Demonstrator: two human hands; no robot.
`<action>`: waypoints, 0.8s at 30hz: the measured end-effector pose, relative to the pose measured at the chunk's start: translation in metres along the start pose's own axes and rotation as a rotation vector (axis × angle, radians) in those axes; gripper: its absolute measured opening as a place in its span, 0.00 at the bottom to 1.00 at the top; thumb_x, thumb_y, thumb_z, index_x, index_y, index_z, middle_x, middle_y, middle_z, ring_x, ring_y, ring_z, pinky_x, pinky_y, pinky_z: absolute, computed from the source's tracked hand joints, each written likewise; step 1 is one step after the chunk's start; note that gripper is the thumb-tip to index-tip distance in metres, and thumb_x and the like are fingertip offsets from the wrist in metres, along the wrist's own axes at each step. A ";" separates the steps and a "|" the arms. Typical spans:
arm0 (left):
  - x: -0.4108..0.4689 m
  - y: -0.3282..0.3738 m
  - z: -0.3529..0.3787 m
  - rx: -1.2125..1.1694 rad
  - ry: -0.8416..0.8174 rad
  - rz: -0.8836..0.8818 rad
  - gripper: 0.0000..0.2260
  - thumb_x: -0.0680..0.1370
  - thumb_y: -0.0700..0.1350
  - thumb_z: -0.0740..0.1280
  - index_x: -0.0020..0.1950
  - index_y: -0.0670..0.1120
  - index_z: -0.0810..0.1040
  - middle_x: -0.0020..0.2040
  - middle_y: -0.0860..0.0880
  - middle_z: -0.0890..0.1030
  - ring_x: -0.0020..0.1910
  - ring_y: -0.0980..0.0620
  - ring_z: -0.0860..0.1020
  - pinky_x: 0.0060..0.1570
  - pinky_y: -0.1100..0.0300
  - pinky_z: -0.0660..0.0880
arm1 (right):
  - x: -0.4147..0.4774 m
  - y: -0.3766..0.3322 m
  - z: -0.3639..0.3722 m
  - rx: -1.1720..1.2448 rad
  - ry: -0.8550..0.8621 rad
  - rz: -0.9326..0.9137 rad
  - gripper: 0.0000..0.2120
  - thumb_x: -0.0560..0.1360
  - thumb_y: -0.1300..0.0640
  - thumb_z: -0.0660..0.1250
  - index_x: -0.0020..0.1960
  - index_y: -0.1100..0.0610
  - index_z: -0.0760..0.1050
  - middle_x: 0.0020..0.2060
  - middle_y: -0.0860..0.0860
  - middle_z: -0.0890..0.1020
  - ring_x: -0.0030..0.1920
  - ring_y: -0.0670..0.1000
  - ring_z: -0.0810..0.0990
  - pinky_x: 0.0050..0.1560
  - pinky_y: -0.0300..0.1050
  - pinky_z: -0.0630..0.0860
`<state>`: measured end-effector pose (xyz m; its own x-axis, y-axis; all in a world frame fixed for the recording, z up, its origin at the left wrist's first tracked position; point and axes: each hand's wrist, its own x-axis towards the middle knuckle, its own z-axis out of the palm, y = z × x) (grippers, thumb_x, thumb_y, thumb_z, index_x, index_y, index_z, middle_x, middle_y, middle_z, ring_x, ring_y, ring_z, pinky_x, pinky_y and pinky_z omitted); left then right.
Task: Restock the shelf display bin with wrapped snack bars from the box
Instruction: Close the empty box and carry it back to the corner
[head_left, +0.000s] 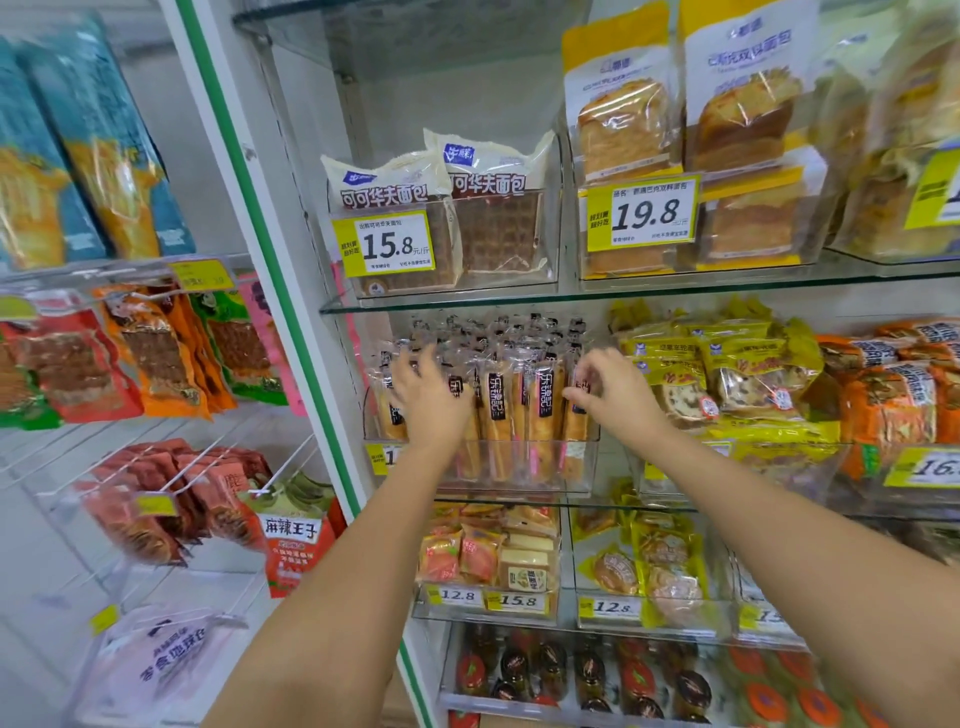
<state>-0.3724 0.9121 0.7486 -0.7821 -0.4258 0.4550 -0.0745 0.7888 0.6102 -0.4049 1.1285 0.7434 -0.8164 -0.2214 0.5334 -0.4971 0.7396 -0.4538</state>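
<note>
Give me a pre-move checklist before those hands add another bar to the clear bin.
1. Both hands at the clear plastic display bin: ok, left hand and right hand are on the bars.
2. Long clear-wrapped snack bars with black labels upright: ok, front row stands on end.
3. Room for more: not ok, rows look tightly packed.
4. Hands free to fetch: cannot tell, right fingers curl at a wrapper top.
5. Supply box: cannot tell, not in view.
6. Glass shelf edge clear: ok.
</note>
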 end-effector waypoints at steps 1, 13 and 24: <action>-0.007 -0.006 -0.002 0.002 0.044 -0.053 0.30 0.73 0.50 0.71 0.71 0.45 0.63 0.74 0.40 0.57 0.75 0.40 0.53 0.73 0.42 0.50 | -0.006 -0.002 0.004 -0.012 -0.056 -0.023 0.08 0.73 0.52 0.70 0.44 0.54 0.72 0.44 0.49 0.76 0.47 0.49 0.74 0.45 0.42 0.70; -0.165 -0.071 0.002 -0.285 -0.309 -0.056 0.06 0.77 0.52 0.65 0.47 0.51 0.71 0.34 0.50 0.78 0.31 0.54 0.75 0.31 0.58 0.71 | -0.144 0.000 0.009 0.016 -0.268 0.121 0.18 0.79 0.44 0.58 0.32 0.48 0.66 0.23 0.46 0.69 0.26 0.46 0.71 0.29 0.44 0.63; -0.324 -0.152 0.053 -0.212 -0.660 -0.539 0.13 0.76 0.41 0.68 0.34 0.50 0.68 0.37 0.50 0.74 0.43 0.51 0.73 0.37 0.68 0.66 | -0.306 0.116 0.093 0.003 -0.666 0.803 0.13 0.73 0.68 0.62 0.34 0.56 0.63 0.32 0.53 0.69 0.37 0.53 0.70 0.37 0.46 0.68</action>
<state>-0.1402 0.9535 0.4740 -0.8766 -0.3215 -0.3581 -0.4718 0.4275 0.7711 -0.2401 1.2231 0.4613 -0.9036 0.0288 -0.4273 0.2641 0.8228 -0.5032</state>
